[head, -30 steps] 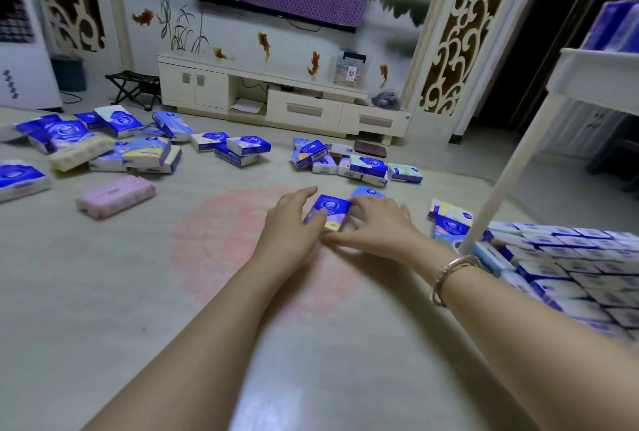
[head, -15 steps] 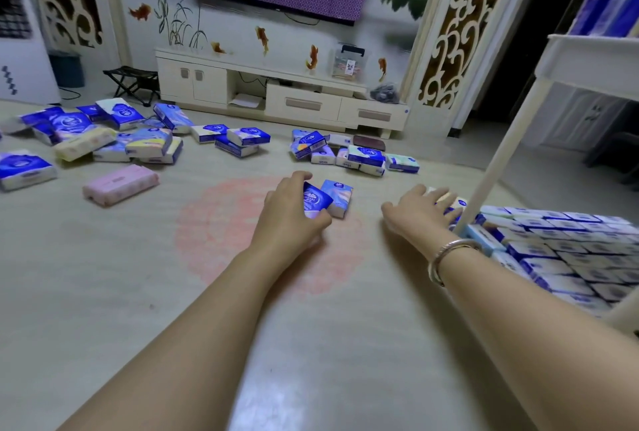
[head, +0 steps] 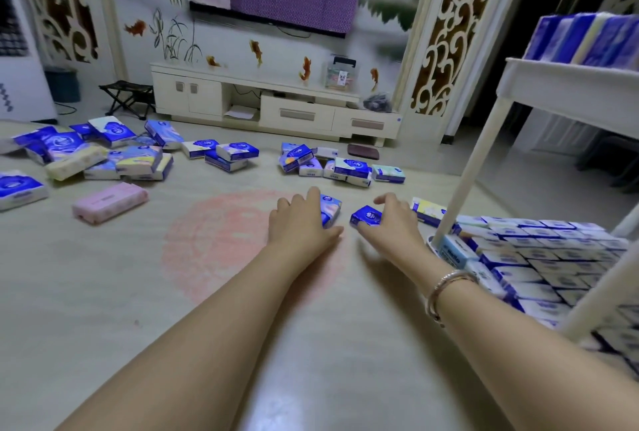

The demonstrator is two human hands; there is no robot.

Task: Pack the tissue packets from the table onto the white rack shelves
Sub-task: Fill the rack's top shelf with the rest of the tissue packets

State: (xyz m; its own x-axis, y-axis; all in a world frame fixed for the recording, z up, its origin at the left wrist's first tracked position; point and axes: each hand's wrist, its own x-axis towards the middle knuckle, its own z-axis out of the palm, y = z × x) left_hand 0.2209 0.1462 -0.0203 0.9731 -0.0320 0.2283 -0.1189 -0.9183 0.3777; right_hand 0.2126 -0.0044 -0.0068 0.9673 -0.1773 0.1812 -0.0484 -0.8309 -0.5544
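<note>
Left hand [head: 304, 220] grip curled round blue packet [head: 330, 209]; right hand [head: 394, 220] grip pinched second packet [head: 367, 215], likely gathering both for rack [head: 567, 85] beside right grip.

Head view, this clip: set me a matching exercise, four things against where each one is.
Things:
1. pink packet
2. bracelet
3. folding stool
4. left hand

Places:
A. on the right wrist
B. left of the TV cabinet
C. alone on the table, left of the red circle
D. on a blue packet

Pairs: 1-C, 2-A, 3-B, 4-D
</note>
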